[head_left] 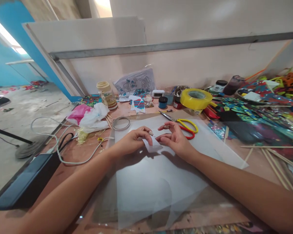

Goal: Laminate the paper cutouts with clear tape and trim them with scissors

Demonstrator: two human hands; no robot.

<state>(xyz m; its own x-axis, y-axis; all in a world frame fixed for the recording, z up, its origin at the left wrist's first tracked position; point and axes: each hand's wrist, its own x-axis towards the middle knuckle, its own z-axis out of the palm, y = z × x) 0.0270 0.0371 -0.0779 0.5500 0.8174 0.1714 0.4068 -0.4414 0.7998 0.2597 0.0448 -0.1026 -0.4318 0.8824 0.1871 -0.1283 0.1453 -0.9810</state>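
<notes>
A small piece of white paper [153,147] hangs just above the large white sheets. My left hand [138,138] pinches its left side between thumb and curled fingers. At its right edge my right hand [174,139] has the thumb and one finger closed together on it, with the other fingers curved above. Both hands are over the translucent white sheet [146,182] spread on the table. Just beyond my right hand lie scissors [185,126] with one yellow and one red handle loop, blades pointing away to the left. Behind my left hand is a narrow tape ring [121,123].
A yellow tape roll [196,99], paint jars [162,102] and a tall jar [107,96] stand at the back. On the left are a white cable [73,162], plastic bags [92,117] and a dark box [26,182]. Thin wooden sticks [274,167] and colourful scraps [256,113] cover the right.
</notes>
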